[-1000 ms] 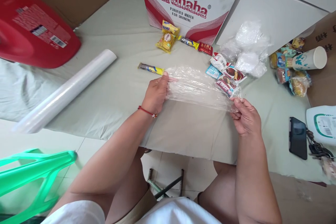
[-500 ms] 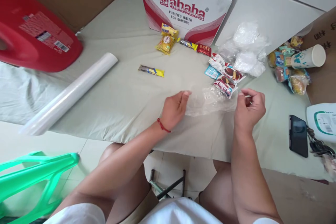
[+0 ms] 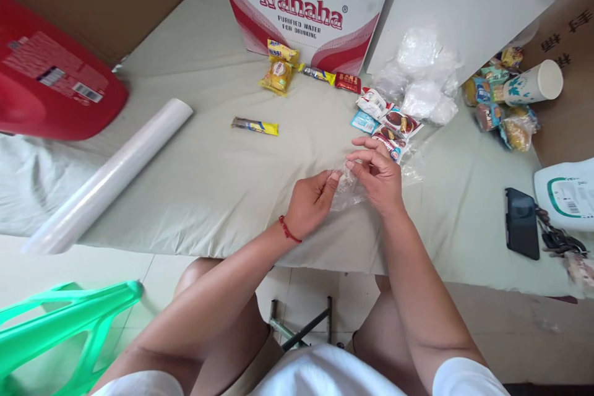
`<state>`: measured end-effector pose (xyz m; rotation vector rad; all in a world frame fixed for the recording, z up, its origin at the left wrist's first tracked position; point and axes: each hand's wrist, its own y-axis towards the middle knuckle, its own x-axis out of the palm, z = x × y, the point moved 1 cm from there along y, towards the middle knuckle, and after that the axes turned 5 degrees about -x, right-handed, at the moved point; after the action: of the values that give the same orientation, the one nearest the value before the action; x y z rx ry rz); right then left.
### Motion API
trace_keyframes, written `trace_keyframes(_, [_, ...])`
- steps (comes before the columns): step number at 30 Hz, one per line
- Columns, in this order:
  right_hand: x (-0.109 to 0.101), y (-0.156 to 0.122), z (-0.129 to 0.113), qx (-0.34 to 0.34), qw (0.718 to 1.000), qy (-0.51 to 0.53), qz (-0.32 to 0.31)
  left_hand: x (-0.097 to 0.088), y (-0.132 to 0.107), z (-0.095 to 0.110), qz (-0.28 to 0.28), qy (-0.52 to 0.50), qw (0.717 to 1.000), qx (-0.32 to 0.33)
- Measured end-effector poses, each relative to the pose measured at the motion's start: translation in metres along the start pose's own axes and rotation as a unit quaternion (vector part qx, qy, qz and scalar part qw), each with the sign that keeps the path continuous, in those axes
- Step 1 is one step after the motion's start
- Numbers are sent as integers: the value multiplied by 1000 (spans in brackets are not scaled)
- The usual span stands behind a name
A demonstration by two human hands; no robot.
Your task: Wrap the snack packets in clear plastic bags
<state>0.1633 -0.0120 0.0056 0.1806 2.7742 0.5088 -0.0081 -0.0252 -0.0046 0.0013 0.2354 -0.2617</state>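
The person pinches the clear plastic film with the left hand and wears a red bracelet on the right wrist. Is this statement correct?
Not entirely: the red bracelet is on the left wrist, not the right, as the current head view shows. The left hand does pinch the clear plastic film.

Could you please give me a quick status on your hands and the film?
Left hand pinching film. Right hand at film, grip unclear. Film crumpled between hands. Snack packets just beyond right hand, one partly hidden behind it.
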Motion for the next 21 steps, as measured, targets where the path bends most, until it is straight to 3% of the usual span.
trace_keyframes(3, [4,-3,2,-17,1000,-7,4,-5,2,1,8,-43,999,-12])
trace_keyframes(8, [10,-7,7,-19,999,-22,-23,-13,13,-2,36,-133,982,-133])
trace_keyframes(13, [13,-9,-2,-40,996,-72,-26,-14,24,-9,48,-193,964,-175])
trace_keyframes(17, [22,-31,-19,-107,979,-171,0,-21,28,-7,76,-256,942,-202])
trace_keyframes(21, [33,-66,-33,-197,945,-260,-7,-33,34,-4,89,-291,929,-212])
